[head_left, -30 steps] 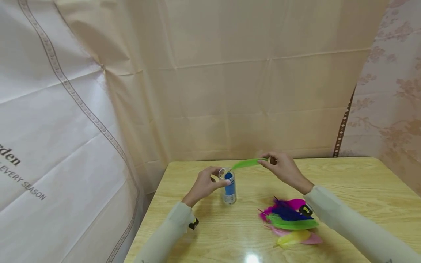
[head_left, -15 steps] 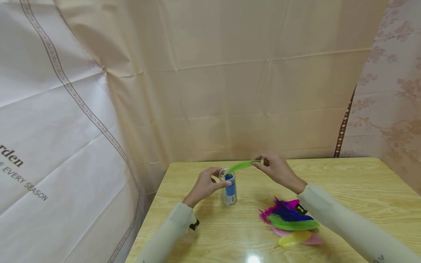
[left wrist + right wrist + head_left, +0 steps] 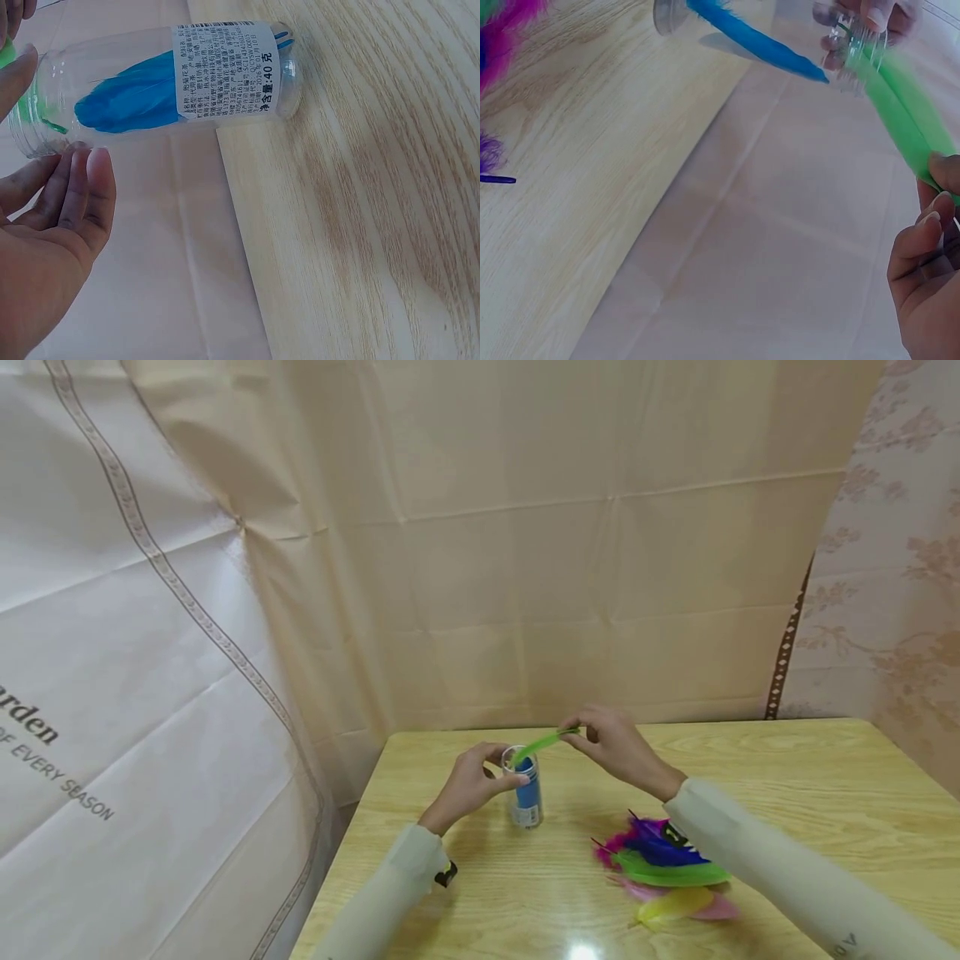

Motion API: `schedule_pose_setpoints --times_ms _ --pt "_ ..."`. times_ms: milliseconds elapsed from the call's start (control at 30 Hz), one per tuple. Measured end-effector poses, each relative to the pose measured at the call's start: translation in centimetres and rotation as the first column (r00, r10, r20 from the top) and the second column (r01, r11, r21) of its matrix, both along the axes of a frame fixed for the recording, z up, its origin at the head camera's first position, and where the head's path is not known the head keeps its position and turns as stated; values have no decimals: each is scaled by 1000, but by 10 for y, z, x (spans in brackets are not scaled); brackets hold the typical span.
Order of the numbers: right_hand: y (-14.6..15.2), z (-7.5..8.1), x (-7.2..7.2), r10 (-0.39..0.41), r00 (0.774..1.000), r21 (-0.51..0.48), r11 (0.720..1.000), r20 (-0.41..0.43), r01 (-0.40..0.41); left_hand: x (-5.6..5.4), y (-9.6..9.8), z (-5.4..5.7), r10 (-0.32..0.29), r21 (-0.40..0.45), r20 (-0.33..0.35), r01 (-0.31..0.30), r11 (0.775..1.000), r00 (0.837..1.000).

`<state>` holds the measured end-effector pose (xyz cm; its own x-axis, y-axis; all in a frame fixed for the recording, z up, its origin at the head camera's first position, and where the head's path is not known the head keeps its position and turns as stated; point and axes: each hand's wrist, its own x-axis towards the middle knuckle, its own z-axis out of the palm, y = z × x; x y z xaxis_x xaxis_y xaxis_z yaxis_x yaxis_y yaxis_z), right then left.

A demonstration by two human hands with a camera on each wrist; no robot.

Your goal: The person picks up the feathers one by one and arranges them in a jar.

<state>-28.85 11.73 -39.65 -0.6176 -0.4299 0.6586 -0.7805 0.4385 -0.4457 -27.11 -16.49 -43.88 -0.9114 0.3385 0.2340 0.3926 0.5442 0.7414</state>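
Observation:
A clear plastic jar (image 3: pixel 528 817) with a white printed label (image 3: pixel 229 71) stands upright on the table, a blue feather (image 3: pixel 131 94) inside it. My left hand (image 3: pixel 472 779) grips the jar near its mouth, thumb on the near side. Between thumb and fingers, my right hand (image 3: pixel 617 750) pinches a bright green feather (image 3: pixel 904 112) by its upper end. The green feather slants down to the left through the jar's mouth, and its quill shows just inside the neck in the left wrist view.
A loose pile of feathers lies right of the jar: magenta, dark blue (image 3: pixel 663 847), green (image 3: pixel 667 870), pink and yellow (image 3: pixel 675 906). The right sleeve (image 3: pixel 750 843) reaches over its edge. Beige cloth (image 3: pixel 562 610) hangs behind the wooden table (image 3: pixel 487 902).
My right hand has moved left and slightly down toward the jar, bringing the green feather's lower end from the rim into the mouth. The left hand keeps its hold.

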Motion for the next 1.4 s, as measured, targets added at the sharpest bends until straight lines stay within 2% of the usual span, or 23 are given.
schedule_pose_setpoints --times_ms 300,567,867,1200,1400 --pt "-12 -1 -3 4 1000 55 998 -13 -3 1 0 0 -4 -8 -5 4 1000 1000" --pt "-29 -4 -4 42 999 78 996 25 -44 1 0 -1 -5 -6 -11 5 1000 1000" --pt "-42 -8 -7 92 996 93 991 8 -93 2 0 0 -7 -5 -10 7 1000 1000" --pt "-52 -10 -8 97 995 160 982 28 -100 3 -1 2 -9 -12 -7 9 1000 1000" --pt "-59 -13 -9 127 992 183 975 6 -126 3 0 2 -11 -22 -20 11 1000 1000"
